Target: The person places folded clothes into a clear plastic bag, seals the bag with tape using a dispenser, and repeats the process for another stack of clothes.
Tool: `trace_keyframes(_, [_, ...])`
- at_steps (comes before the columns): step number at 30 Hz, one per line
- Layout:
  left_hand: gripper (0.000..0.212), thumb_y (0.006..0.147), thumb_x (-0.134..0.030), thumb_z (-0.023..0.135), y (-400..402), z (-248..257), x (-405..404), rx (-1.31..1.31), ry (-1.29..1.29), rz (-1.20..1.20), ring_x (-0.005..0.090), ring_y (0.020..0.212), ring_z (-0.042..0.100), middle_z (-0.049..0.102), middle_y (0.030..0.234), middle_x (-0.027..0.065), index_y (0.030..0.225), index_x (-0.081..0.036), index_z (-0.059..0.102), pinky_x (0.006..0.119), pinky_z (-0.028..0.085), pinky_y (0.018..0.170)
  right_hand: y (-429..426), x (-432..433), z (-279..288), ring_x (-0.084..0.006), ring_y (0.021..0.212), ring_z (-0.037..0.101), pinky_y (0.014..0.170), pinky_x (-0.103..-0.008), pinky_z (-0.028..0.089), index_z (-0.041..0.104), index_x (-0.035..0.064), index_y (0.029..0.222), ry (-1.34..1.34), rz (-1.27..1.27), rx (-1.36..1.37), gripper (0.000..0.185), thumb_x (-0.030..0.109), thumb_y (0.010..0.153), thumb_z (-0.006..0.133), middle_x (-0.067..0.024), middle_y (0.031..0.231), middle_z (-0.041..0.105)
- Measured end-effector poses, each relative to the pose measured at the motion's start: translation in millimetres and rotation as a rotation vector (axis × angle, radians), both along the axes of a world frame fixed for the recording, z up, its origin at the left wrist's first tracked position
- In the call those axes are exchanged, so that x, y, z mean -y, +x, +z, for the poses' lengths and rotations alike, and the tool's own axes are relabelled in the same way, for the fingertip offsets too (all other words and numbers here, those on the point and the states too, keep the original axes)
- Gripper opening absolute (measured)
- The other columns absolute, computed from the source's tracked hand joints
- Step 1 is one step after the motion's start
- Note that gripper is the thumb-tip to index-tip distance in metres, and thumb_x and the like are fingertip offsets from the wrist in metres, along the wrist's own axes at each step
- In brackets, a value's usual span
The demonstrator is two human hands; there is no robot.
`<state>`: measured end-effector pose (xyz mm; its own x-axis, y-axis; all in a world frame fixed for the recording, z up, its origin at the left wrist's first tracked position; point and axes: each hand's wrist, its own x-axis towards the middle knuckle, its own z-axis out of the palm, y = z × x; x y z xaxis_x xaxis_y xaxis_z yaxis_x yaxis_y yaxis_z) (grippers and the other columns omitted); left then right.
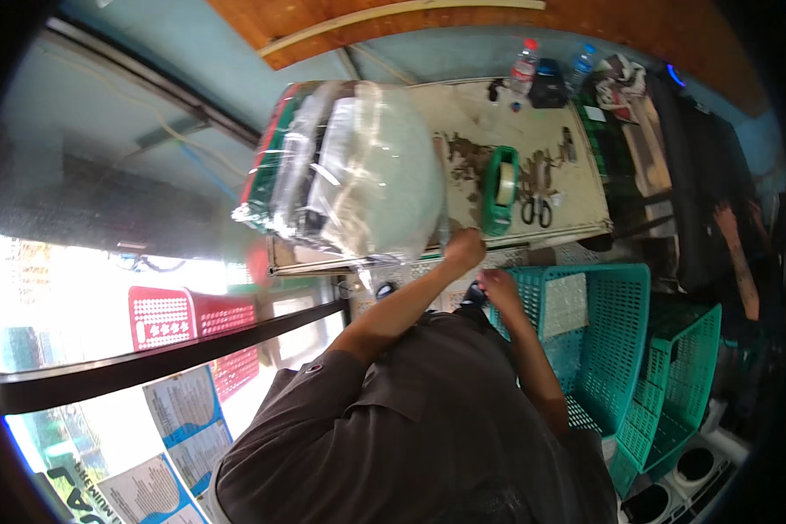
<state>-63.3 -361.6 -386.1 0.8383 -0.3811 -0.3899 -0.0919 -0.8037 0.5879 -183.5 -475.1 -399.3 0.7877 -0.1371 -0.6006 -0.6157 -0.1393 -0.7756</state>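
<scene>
A clear plastic bag of folded textiles [347, 170] lies on the left of the worn table [426, 105]. My left hand [465, 249], its fingers curled, is at the table's front edge, beside the bag's right side; whether it grips anything is unclear. Just right of it stands a green tape dispenser [500, 190] with a roll of tape. Scissors with black handles [537, 211] lie further right. My right hand [498, 288] is lower, over the left rim of a teal basket, fingers bent; its contents cannot be made out.
A teal plastic basket [612, 327] and a green basket [684, 386] stand at the right. Bottles, one with a red cap [524, 65], stand at the table's back. A glass panel's dark frame [170, 357] runs at the left. Another person's arm [737, 262] shows at far right.
</scene>
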Motion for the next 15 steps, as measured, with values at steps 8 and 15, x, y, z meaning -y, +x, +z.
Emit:
trace_keyframes(8, [0.022,0.079,-0.005,0.077,-53,262,-144,0.483,-0.747,-0.131,0.0260,0.092,0.065,0.066,0.094,0.0084,0.100,-0.010,0.073,0.036,0.053,0.080,-45,-84,216,-0.0098,0.073,0.060,0.065,-0.0214,0.046,0.065,-0.0017,0.103,0.307,-0.035,0.494,0.012,0.005,0.096,0.060,-0.0049,0.083,0.064])
trace_keyframes(15, [0.017,0.075,-0.009,0.083,11,306,-251,0.479,-0.550,0.219,0.0157,0.086,0.068,0.071,0.090,0.0064,0.086,-0.002,0.072,0.033,0.053,0.080,36,-187,273,-0.0123,0.061,0.058,0.056,-0.0257,0.046,0.046,0.0013,0.142,-0.035,0.019,0.874,0.056,0.006,0.091,0.067,-0.0067,0.074,0.061])
